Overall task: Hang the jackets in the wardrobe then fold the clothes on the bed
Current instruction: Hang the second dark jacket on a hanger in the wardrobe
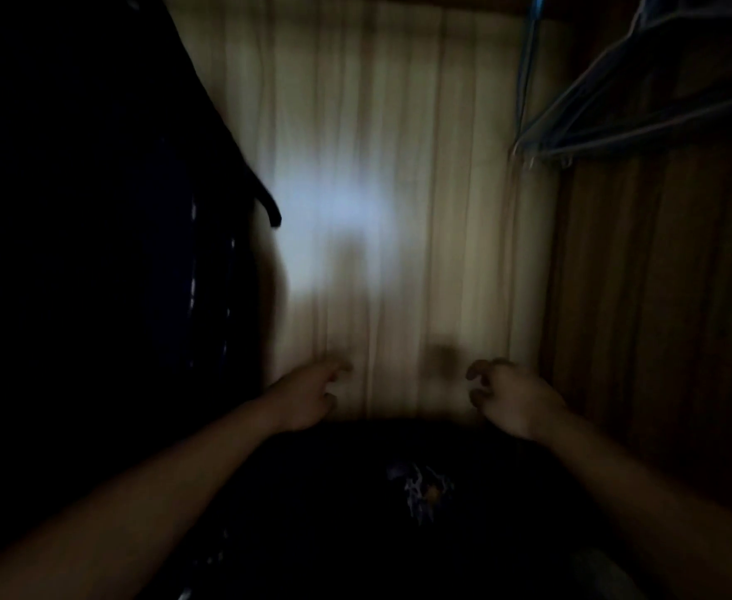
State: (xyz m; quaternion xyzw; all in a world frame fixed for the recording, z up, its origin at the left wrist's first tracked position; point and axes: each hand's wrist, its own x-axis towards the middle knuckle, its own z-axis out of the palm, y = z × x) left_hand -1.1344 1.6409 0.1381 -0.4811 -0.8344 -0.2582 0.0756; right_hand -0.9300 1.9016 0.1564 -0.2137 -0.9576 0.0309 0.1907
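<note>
Wardrobe (464, 123) shows a pale back panel (399, 275) and wooden right wall (658, 296).

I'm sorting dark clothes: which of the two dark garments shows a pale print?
The garment at the bottom centre: it bears a pale print. The hanging jacket at left shows only a thin pale vertical line.

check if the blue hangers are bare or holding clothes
Bare: the blue hangers show only thin frames at upper right, with no cloth on them. The dark jacket hangs at left.
</note>
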